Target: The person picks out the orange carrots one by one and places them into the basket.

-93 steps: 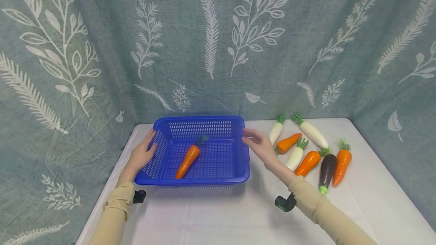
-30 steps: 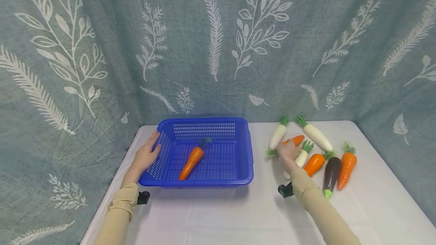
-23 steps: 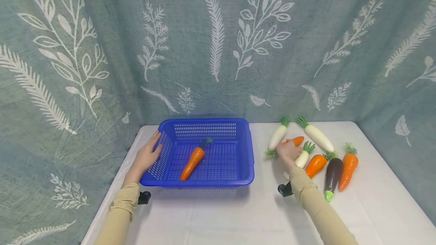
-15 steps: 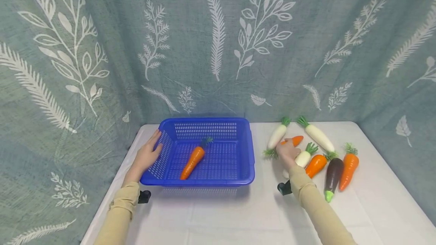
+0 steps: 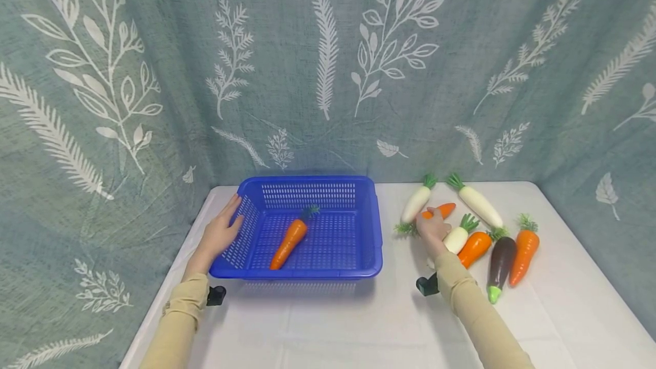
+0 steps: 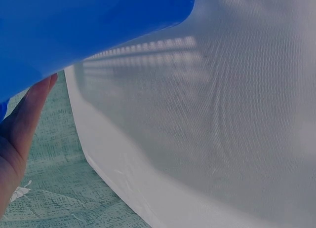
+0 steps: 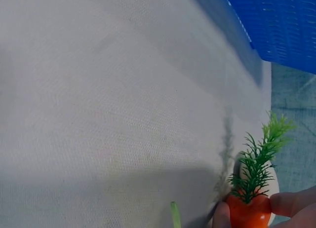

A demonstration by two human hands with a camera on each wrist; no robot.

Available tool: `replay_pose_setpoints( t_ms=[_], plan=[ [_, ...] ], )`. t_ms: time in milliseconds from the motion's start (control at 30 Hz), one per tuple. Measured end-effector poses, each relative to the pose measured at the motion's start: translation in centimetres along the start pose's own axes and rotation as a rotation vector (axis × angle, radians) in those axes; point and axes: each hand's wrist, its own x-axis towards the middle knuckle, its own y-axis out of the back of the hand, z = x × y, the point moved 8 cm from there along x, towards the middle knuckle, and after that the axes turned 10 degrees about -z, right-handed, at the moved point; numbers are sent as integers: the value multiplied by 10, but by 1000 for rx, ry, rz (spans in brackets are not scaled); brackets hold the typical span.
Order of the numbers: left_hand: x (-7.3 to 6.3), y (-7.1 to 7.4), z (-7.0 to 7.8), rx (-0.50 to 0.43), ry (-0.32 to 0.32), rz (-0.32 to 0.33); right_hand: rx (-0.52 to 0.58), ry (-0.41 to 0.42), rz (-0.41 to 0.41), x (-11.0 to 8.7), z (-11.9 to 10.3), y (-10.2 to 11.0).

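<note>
My left hand (image 5: 217,235) rests with straight fingers along the left side of a blue plastic basket (image 5: 375,232); in the left wrist view its fingertips are right under the blue rim (image 6: 98,25). Inside the basket lies an orange carrot (image 5: 289,244) with dark green leaves. To the right, my right hand (image 5: 432,229) pinches another carrot (image 5: 445,209) by its thick leafy end, thumb and finger on either side of the orange top (image 7: 249,213). Part of this carrot is hidden by the hand. A white radish (image 5: 456,239) lies just beside the right hand.
Near the back edge lie two more white radishes, one left (image 5: 416,205) and one right (image 5: 480,206). Further right are a carrot (image 5: 474,247), an eggplant (image 5: 501,263) and another carrot (image 5: 524,257) on the white-covered table (image 5: 328,329). A patterned curtain (image 5: 287,73) hangs behind.
My right hand has left the basket's right rim, moved right to the carrot and taken hold of it. The carrot's leaves have shifted slightly left. My left hand stays at the basket.
</note>
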Motion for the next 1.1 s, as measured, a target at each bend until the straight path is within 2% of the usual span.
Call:
replay_pose_setpoints(
  t_ms=[567,933,1100],
  plan=[
    [0,3,2,-2,12,-2,-13,13,-22,-3,-2,0],
    [1,4,4,-4,14,-4,-12,-9,-14,-2,-1,1],
    [1,2,1,-6,11,-5,-13,-22,-50,-2,0,2]
  ],
)
